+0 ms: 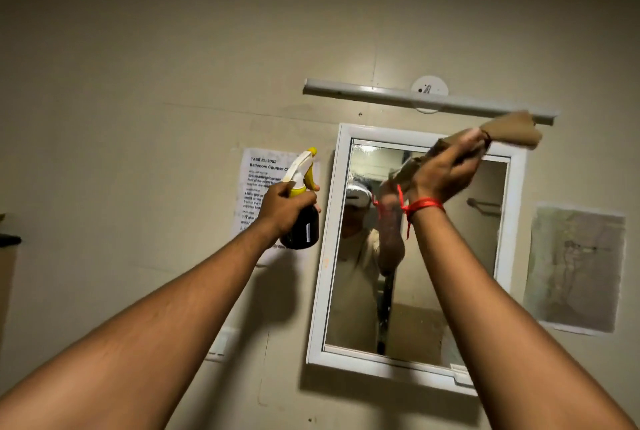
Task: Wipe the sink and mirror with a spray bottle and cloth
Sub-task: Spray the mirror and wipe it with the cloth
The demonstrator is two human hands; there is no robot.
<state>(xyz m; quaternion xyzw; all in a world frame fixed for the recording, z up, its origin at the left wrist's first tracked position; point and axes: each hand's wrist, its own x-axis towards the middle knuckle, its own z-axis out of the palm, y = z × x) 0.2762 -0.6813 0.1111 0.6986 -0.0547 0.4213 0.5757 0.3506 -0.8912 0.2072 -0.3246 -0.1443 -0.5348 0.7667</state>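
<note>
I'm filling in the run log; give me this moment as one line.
phase: mirror wipe | left hand: grip on spray bottle, beside mirror | right hand: cloth at mirror's top edge | sink: not in view

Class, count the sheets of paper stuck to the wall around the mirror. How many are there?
2. A printed sheet hangs left of the mirror, partly behind the spray bottle; a stained sheet hangs right.

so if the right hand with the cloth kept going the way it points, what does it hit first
Probably the mirror's top frame, then the light bar above; depth is unclear. The right hand and cloth point up-right.
</note>
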